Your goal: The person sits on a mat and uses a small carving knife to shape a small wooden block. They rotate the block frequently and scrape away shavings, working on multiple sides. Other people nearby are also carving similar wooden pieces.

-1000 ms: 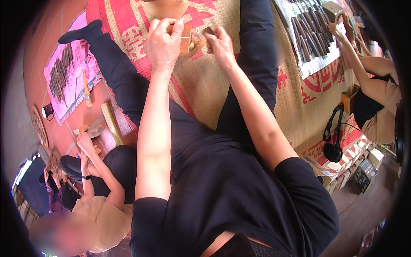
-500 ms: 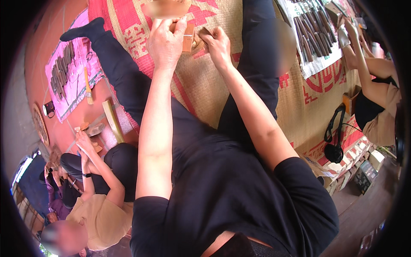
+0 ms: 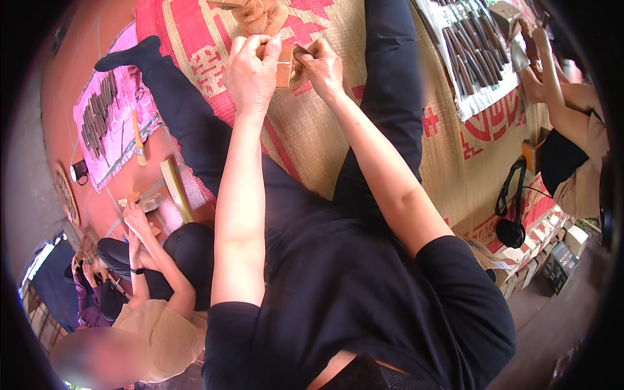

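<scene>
My left hand [image 3: 250,75] is closed round a reddish-brown wooden piece [image 3: 283,75] with a pale line across it, near the top of the view. The fingers of my right hand [image 3: 320,68] pinch a thin, dark brown sheet-like piece [image 3: 301,51], which may be sandpaper. It touches or nearly touches the right side of the wooden piece; my fingers hide the exact contact. Just beyond my left hand stands a light-brown carved wooden figure [image 3: 261,18], cut off by the upper edge.
A red and straw-coloured woven mat [image 3: 305,136] lies under my legs. Rows of dark-handled tools lie on a white cloth [image 3: 469,107] at right, more on a pink cloth [image 3: 107,159] at left, beside a brush [image 3: 138,140]. People work on both sides. A black strap [image 3: 513,195] lies at right.
My right hand has come a little left, bringing the brown piece against or close to the wooden piece. The view has shifted slightly, and more of the carved figure shows.
</scene>
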Motion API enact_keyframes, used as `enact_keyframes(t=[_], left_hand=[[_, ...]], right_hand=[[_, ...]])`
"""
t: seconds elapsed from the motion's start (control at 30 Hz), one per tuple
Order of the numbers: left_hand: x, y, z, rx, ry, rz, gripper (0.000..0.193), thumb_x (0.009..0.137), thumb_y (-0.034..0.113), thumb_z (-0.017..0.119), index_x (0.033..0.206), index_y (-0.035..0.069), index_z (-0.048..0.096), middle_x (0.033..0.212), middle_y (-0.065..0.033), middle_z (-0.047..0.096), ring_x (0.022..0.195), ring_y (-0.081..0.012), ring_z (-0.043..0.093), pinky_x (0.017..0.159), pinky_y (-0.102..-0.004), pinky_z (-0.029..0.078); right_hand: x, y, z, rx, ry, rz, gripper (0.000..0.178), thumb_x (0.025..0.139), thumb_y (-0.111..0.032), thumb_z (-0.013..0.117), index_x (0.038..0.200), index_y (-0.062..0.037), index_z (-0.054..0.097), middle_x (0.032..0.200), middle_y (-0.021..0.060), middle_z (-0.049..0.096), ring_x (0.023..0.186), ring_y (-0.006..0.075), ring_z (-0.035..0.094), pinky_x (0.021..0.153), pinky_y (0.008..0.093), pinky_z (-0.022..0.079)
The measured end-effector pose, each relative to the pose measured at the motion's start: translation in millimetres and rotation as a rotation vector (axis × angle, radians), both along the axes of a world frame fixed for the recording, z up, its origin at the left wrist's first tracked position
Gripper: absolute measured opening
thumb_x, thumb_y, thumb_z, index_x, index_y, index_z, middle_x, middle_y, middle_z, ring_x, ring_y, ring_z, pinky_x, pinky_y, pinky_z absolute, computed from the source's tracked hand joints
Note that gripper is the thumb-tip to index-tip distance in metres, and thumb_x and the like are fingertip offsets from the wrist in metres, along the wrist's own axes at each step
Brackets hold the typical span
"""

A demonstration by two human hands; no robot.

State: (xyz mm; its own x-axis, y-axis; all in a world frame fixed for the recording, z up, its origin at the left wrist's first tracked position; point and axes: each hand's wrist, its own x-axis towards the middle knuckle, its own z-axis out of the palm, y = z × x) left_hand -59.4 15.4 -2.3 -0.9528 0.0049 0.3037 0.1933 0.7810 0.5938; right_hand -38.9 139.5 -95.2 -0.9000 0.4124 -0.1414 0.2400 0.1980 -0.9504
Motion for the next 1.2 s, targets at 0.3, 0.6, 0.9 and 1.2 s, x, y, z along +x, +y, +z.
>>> enact_keyframes(t=[0.3, 0.6, 0.9, 1.2], left_hand=[[-0.4, -2.4, -0.8, -0.007, 0.013, 0.014, 0.024, 0.086, 0.038, 0.07, 0.086, 0.014, 0.071, 0.084, -0.004, 0.062, 0.073, -0.0255, 0.066, 0.063, -0.0382, 0.051], [-4.8, 1.5, 3.3, -0.012, 0.003, -0.001, 0.025, 0.087, 0.037, 0.069, 0.087, 0.013, 0.071, 0.085, -0.0038, 0.063, 0.075, -0.0262, 0.066, 0.064, -0.0389, 0.051], [-0.4, 1.4, 3.4, -0.014, -0.001, 0.008, 0.025, 0.089, 0.036, 0.068, 0.089, 0.012, 0.072, 0.085, -0.0043, 0.063, 0.075, -0.0256, 0.065, 0.065, -0.0384, 0.05], [-1.4, 1.4, 2.9, -0.005, -0.01, 0.003, 0.026, 0.089, 0.037, 0.068, 0.088, 0.011, 0.071, 0.084, -0.0056, 0.062, 0.074, -0.026, 0.065, 0.066, -0.0386, 0.05]], right_hand=[[32.8, 14.4, -5.9, -0.069, -0.153, -0.003, 0.026, 0.083, -0.019, 0.073, 0.076, -0.0023, 0.053, 0.063, 0.0033, 0.057, 0.053, 0.0078, 0.054, 0.045, 0.0242, 0.04], [42.6, 3.8, -23.7, 0.168, -0.096, 0.106, 0.028, 0.083, -0.022, 0.071, 0.078, -0.0022, 0.053, 0.066, 0.0079, 0.062, 0.057, 0.0123, 0.058, 0.054, 0.0323, 0.046], [33.9, 15.0, 8.8, -0.592, -0.113, -0.109, 0.021, 0.083, -0.007, 0.07, 0.08, -0.0061, 0.049, 0.064, 0.0024, 0.057, 0.05, 0.01, 0.055, 0.044, 0.0243, 0.045], [36.6, -21.4, 14.2, -0.918, -0.078, -0.008, 0.022, 0.088, -0.017, 0.071, 0.091, -0.0087, 0.052, 0.069, 0.0022, 0.06, 0.046, 0.0101, 0.054, 0.043, 0.0242, 0.046]])
